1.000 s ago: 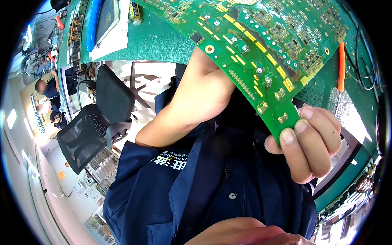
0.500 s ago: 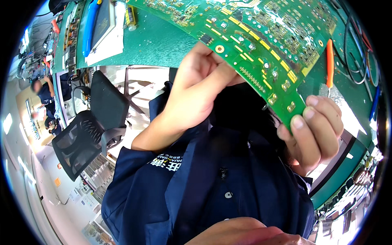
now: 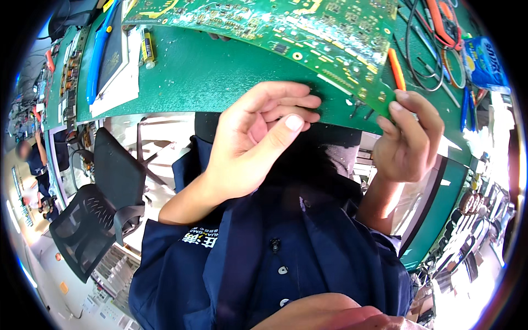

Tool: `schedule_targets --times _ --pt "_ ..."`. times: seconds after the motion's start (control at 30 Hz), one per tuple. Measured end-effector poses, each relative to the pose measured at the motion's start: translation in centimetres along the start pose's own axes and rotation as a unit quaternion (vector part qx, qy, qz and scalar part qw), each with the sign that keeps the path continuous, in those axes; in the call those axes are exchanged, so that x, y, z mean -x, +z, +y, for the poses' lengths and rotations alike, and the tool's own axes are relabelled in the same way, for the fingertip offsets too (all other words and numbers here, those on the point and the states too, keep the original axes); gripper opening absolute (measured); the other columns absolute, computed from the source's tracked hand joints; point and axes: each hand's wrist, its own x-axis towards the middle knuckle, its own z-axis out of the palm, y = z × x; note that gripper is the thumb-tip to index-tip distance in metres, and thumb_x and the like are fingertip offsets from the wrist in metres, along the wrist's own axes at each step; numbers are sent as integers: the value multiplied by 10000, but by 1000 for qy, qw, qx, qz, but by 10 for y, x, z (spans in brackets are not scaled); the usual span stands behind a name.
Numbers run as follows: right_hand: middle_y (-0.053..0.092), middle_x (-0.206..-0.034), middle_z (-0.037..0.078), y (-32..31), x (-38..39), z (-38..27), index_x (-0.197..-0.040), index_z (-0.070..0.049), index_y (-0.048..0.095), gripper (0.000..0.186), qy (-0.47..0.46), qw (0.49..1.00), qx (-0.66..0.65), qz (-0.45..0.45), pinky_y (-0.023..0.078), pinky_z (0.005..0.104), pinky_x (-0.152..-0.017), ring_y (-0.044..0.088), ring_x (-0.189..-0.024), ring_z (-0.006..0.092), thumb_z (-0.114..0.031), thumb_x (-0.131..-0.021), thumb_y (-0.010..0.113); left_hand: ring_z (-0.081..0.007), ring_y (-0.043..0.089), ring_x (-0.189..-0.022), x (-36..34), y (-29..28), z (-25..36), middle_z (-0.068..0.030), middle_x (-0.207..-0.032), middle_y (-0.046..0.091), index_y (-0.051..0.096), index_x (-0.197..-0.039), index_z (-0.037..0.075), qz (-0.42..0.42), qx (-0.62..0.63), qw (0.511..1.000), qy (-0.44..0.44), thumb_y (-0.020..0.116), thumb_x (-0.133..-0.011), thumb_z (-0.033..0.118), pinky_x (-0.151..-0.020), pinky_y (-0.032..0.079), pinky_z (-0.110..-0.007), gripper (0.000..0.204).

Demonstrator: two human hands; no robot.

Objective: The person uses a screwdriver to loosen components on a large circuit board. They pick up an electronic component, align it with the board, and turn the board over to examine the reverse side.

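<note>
A large green circuit board [image 3: 335, 47], dotted with small components and gold pads, lies over the far part of the green table, its near right corner jutting toward me. My right hand [image 3: 413, 137] pinches that corner between thumb and fingers. Left of it, just short of the board's near edge, my left hand [image 3: 250, 140] is in the air with nothing in it. Its fingers are loosely curved, the thumb apart from them. The board's far edge runs out of the picture.
An orange-handled tool [image 3: 396, 70] lies close to the board's right edge, near black cables [image 3: 410, 52] and a blue packet [image 3: 485, 63]. On the left are a blue tool [image 3: 103, 52], white paper [image 3: 118, 91] and a yellow tube [image 3: 147, 48]. A black chair [image 3: 113, 170] stands behind, left.
My left hand has let go of the board and drawn back from its edge. The board has moved away from me and sits flatter, its corner still in my right hand.
</note>
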Motion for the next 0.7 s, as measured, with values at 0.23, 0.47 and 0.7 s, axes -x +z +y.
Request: schedule_targets --times 0.23,0.47,0.7 --pt "702 -1067 145 -21 -9 -6 -1053 -13 689 402 55 997 40 -35 554 400 -834 676 -968 312 -214 -750 861 -279 683 -1078 -18 18 -3 -201 -1221 658 521 -1320 -54 -32 59 998 -18 550 -1046 205 -953 549 -373 378" --pt "682 -968 113 -45 -7 -2 -1040 -42 706 234 210 950 136 -185 510 373 -802 648 -870 290 -47 -813 760 -142 666 -803 -18 29 -9 -129 -1063 700 624 -1196 -31 2 -235 964 125 696 -925 47 -672 553 -273 291" --pt "652 -853 107 -50 -13 34 -994 -41 701 129 249 942 151 -165 507 357 -679 618 -715 259 -31 -865 704 -209 629 -563 -38 43 -29 -134 -774 665 630 -887 -25 67 -362 887 277 748 -837 5 -514 475 -316 132"
